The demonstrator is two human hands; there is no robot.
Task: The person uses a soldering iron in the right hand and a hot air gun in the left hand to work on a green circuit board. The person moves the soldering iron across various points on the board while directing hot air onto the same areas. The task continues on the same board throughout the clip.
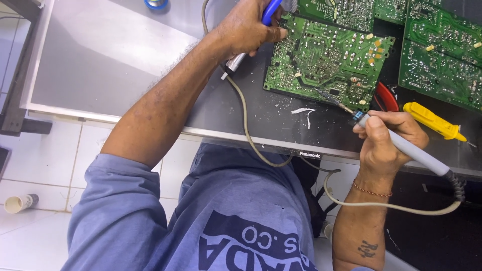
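My left hand [246, 27] is closed around a blue-handled tool [271, 9] whose metal end [233, 64] sticks out below the palm. Its fingertips rest at the left edge of a green circuit board [326, 55] that lies solder side up. My right hand [389, 138] grips a grey soldering iron [419, 155] like a pen. The iron's thin tip [331, 99] touches the board's near edge.
More green boards [442, 55] lie to the right and at the back. A yellow tool [434, 120] and red-handled pliers [386, 95] sit beside my right hand. Beige cords [246, 125] hang over the grey panel's [100, 55] edge. White scraps [304, 111] lie near the board. A white tube [20, 202] lies on the tiled floor.
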